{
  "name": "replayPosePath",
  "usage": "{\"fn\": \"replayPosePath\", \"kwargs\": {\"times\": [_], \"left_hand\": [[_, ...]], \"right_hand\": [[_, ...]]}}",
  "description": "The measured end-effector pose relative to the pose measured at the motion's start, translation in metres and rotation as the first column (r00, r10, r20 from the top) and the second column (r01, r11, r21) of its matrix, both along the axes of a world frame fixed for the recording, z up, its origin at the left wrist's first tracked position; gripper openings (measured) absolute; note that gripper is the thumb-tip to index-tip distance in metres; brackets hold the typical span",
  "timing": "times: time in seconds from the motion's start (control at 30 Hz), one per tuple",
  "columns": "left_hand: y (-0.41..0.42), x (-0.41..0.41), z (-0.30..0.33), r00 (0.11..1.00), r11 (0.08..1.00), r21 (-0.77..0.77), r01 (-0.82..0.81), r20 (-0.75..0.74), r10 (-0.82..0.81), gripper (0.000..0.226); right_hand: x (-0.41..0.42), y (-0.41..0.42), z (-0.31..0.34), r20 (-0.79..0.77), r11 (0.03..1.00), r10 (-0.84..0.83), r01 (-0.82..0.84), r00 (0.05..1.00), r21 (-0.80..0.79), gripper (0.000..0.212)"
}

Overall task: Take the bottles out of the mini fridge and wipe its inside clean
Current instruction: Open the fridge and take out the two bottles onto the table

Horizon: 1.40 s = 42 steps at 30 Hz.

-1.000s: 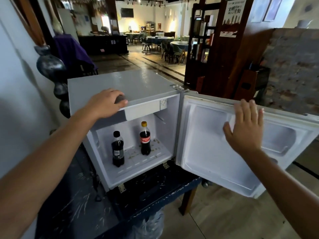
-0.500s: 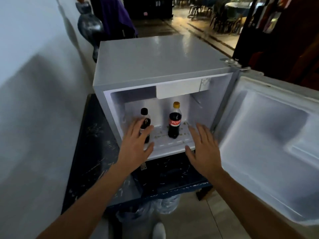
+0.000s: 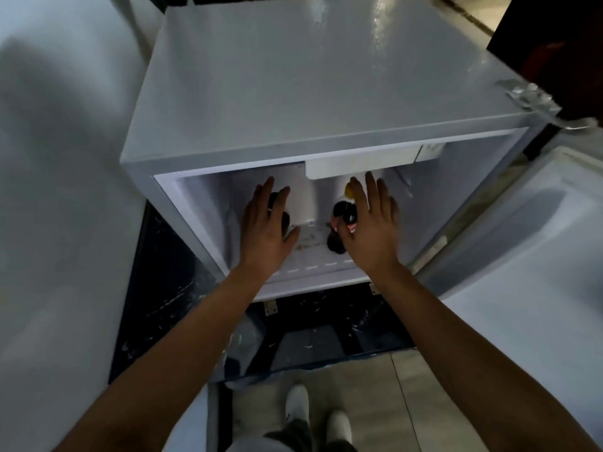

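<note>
1. Head view, frame centre: left hand (image 3: 266,228) and right hand (image 3: 368,223), fingers spread, reach inside the open fridge (image 3: 310,93).
2. Left bottle (image 3: 277,207) and right bottle (image 3: 341,220) stand on the fridge floor, partly hidden behind the hands.

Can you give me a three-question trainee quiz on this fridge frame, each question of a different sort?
1. True or false: the mini fridge door stands open.
2. Which bottle is the right hand reaching for?
A. the yellow-capped bottle
B. the black-capped bottle
C. neither
3. Fill in: the fingers of the left hand are ____, not curled round the bottle.

Key
1. True: the door is swung out to the right.
2. A: the yellow cap shows just left of the right hand's fingers.
3. Straight: both hands are spread in front of the bottles, with no grip visible yet.
</note>
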<state>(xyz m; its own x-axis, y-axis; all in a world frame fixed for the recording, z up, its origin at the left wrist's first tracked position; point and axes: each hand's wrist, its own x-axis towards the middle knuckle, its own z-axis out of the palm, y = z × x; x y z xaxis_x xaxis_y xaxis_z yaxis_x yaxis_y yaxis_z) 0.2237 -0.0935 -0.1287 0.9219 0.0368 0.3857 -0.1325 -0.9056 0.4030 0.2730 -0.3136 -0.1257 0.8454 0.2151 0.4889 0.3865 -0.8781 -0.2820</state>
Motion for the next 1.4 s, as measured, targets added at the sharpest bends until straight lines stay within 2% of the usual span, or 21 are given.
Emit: {"fn": "replayPosePath", "kwargs": {"times": [0.07, 0.17, 0.37, 0.5, 0.67, 0.87, 0.97, 1.1, 1.27, 1.4], "left_hand": [[0.0, -0.003, 0.002, 1.0, 0.999, -0.047, -0.001, 0.004, 0.001, 0.075], [-0.005, -0.008, 0.001, 0.999, 0.995, -0.085, -0.044, -0.027, 0.041, 0.071], [-0.021, -0.026, 0.002, 0.988, 0.981, -0.115, -0.156, -0.033, 0.153, 0.074], [-0.033, -0.038, 0.0, 0.983, 0.976, -0.116, -0.182, -0.012, 0.182, 0.066], [-0.044, -0.041, 0.002, 0.976, 0.952, -0.216, -0.218, -0.034, 0.215, 0.063], [-0.035, -0.045, 0.003, 0.974, 0.961, -0.169, -0.221, -0.093, 0.208, 0.071], [-0.036, -0.054, 0.014, 0.976, 0.969, -0.146, -0.2, -0.122, 0.183, 0.072], [-0.044, -0.091, 0.027, 0.971, 0.964, -0.172, -0.204, -0.164, 0.176, 0.075], [-0.057, -0.149, 0.057, 0.975, 0.922, -0.322, -0.214, -0.127, 0.182, 0.087], [-0.053, -0.197, 0.076, 0.978, 0.878, -0.432, -0.205, -0.053, 0.202, 0.077]], "right_hand": [[-0.001, 0.0, -0.002, 0.027, 0.998, 0.017, -0.018, 0.999, 0.064, 0.069], [-0.004, -0.003, -0.009, -0.021, 0.983, 0.069, -0.065, 0.997, 0.169, 0.067], [-0.021, -0.01, -0.017, -0.068, 0.892, 0.186, -0.14, 0.98, 0.43, 0.064], [-0.027, -0.016, -0.02, 0.0, 0.882, 0.243, -0.221, 0.97, 0.415, 0.062], [-0.033, -0.024, -0.024, -0.025, 0.92, 0.231, -0.21, 0.973, 0.33, 0.054], [-0.041, -0.03, -0.029, -0.103, 0.88, 0.295, -0.228, 0.95, 0.416, 0.048], [-0.044, -0.034, -0.024, -0.122, 0.877, 0.31, -0.234, 0.943, 0.421, 0.052], [-0.061, -0.043, -0.008, -0.168, 0.827, 0.327, -0.196, 0.93, 0.527, 0.06], [-0.096, -0.052, 0.032, -0.204, 0.773, 0.445, -0.259, 0.872, 0.579, 0.078], [-0.13, -0.046, 0.051, -0.148, 0.759, 0.517, -0.372, 0.843, 0.534, 0.082]]}}
